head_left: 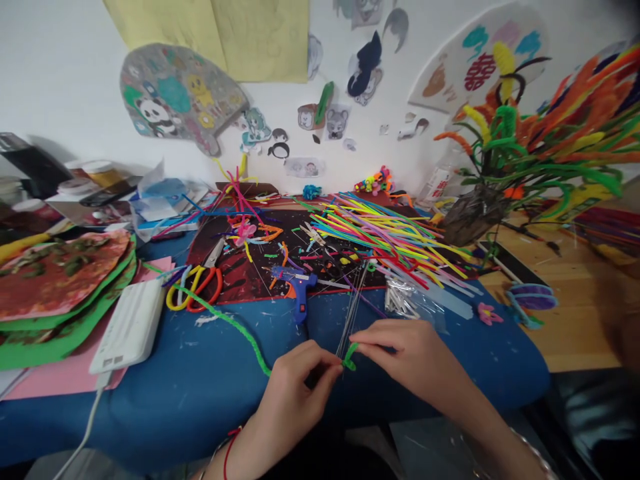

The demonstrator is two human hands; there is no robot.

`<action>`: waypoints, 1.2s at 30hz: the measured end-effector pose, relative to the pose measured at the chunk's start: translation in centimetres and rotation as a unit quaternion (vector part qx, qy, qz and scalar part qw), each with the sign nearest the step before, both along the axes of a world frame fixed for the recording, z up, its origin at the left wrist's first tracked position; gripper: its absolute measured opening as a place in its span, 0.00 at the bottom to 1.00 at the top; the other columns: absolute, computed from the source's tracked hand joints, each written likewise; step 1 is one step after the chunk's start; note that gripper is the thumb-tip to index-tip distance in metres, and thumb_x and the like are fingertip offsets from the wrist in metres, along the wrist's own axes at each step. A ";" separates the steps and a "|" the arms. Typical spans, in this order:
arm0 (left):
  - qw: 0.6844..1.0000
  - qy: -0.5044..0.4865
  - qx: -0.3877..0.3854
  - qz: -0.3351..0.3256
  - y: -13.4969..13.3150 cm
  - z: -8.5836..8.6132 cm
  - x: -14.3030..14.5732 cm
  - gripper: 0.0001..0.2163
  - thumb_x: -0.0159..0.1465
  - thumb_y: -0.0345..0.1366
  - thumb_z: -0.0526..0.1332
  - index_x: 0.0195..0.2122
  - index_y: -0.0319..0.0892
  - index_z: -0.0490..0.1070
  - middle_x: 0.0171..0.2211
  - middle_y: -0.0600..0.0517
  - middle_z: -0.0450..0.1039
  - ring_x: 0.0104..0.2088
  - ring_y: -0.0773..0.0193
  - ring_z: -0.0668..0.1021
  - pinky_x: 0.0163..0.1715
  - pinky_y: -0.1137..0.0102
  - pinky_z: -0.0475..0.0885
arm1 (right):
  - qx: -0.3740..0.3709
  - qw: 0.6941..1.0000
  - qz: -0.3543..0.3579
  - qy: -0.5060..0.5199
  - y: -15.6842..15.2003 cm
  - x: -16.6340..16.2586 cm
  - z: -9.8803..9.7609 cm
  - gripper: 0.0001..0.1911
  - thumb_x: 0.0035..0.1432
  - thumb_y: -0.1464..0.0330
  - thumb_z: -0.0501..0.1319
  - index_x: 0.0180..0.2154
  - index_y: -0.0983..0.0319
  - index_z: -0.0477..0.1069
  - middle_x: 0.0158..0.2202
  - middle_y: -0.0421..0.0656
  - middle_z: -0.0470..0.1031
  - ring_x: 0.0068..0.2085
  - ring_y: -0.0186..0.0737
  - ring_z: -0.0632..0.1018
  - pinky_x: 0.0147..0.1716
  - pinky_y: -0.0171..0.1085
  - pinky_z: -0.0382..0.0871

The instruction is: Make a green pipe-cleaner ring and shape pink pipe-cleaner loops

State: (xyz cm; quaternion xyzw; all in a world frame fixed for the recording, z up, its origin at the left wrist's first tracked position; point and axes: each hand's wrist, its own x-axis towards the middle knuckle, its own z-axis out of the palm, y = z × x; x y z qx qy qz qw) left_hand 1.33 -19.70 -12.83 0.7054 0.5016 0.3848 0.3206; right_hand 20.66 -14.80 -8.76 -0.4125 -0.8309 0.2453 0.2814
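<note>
At the front edge of the blue table, a green pipe cleaner (235,325) is pinched in both of my hands. Its long tail runs left from behind my left hand (300,393) toward the white power bank. The fingertips of my left hand close on it near a small bend. My right hand (405,353) grips the short curled end between thumb and forefinger. Several thin bare wires (354,307) stretch from the dark mat down to my fingers; whether I hold them too, I cannot tell. Just beyond my hands lies a blue glue gun (299,293).
Scissors with red and yellow handles (197,287) lie left of the glue gun. Loose colourful pipe cleaners (380,233) cover the dark mat (240,283). A white power bank (131,323) with a cable sits left. At right stands a vase (467,210) of pipe-cleaner stems.
</note>
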 end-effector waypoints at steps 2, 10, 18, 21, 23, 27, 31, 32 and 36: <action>1.000 0.003 0.015 0.006 0.0 -0.1 0.2 0.05 0.62 0.29 0.60 0.31 0.41 0.74 0.26 0.53 0.74 0.27 0.68 0.75 0.28 0.75 0.68 | 0.053 0.998 0.002 -0.028 -1.3 -0.3 0.3 0.11 0.62 0.73 0.56 0.36 0.59 0.78 0.32 0.40 0.81 0.31 0.36 0.80 0.32 0.33 0.73; 0.997 -0.038 0.047 0.053 -0.2 -0.5 0.8 0.06 0.63 0.27 0.57 0.31 0.40 0.72 0.28 0.52 0.73 0.28 0.68 0.75 0.28 0.76 0.69 | 0.155 0.988 -0.022 0.003 -6.2 -2.3 -3.3 0.14 0.64 0.77 0.49 0.40 0.65 0.74 0.27 0.44 0.77 0.28 0.36 0.78 0.31 0.32 0.71; 0.999 -0.031 -0.005 -0.023 -0.7 -0.1 0.4 0.05 0.63 0.30 0.58 0.31 0.41 0.73 0.27 0.52 0.73 0.27 0.68 0.74 0.28 0.75 0.67 | -0.083 0.993 0.000 0.088 -2.5 -1.3 -4.8 0.12 0.58 0.77 0.57 0.30 0.59 0.78 0.24 0.37 0.78 0.26 0.32 0.78 0.28 0.28 0.71; 0.999 0.003 -0.038 -0.039 -0.4 0.0 0.2 0.05 0.62 0.30 0.59 0.30 0.41 0.73 0.26 0.52 0.73 0.27 0.68 0.74 0.28 0.75 0.67 | -0.106 0.992 0.001 0.063 -0.8 -0.5 -3.4 0.11 0.57 0.75 0.59 0.33 0.58 0.79 0.27 0.36 0.80 0.28 0.33 0.79 0.30 0.29 0.72; 0.998 0.018 -0.047 -0.035 -0.1 -0.1 0.1 0.05 0.62 0.29 0.59 0.30 0.41 0.73 0.26 0.53 0.73 0.27 0.68 0.74 0.28 0.75 0.66 | -0.060 0.998 -0.002 0.035 -0.7 -0.3 -2.5 0.10 0.58 0.73 0.59 0.33 0.57 0.79 0.29 0.36 0.81 0.30 0.33 0.80 0.32 0.30 0.73; 1.000 0.019 -0.014 -0.003 0.3 -0.6 0.3 0.06 0.63 0.29 0.58 0.31 0.41 0.73 0.27 0.53 0.73 0.28 0.68 0.74 0.29 0.75 0.67 | 0.072 0.997 -0.023 -0.009 -2.9 -1.2 -2.1 0.11 0.62 0.73 0.55 0.35 0.60 0.77 0.30 0.40 0.79 0.30 0.35 0.79 0.31 0.32 0.72; 0.999 -0.013 0.017 0.039 0.2 -0.9 0.7 0.07 0.64 0.28 0.56 0.31 0.40 0.72 0.27 0.52 0.73 0.28 0.68 0.74 0.29 0.76 0.68 | 0.192 0.981 -0.037 0.003 -5.2 -2.4 -3.1 0.12 0.62 0.78 0.52 0.36 0.66 0.74 0.26 0.44 0.77 0.28 0.36 0.79 0.29 0.33 0.71; 0.999 -0.022 0.018 0.047 0.1 -0.9 0.8 0.07 0.64 0.29 0.56 0.31 0.40 0.72 0.27 0.52 0.73 0.28 0.68 0.74 0.29 0.76 0.68 | 0.207 0.977 -0.040 0.015 -5.5 -2.6 -3.4 0.11 0.61 0.79 0.53 0.37 0.66 0.74 0.26 0.44 0.77 0.27 0.36 0.79 0.29 0.33 0.71; 0.997 -0.060 -0.002 0.057 -0.3 -0.7 0.8 0.06 0.64 0.30 0.57 0.30 0.40 0.72 0.27 0.52 0.72 0.28 0.68 0.74 0.28 0.76 0.67 | 0.205 0.973 -0.055 0.088 -5.6 -2.9 -4.8 0.10 0.60 0.80 0.55 0.37 0.64 0.73 0.27 0.43 0.78 0.28 0.35 0.79 0.30 0.31 0.73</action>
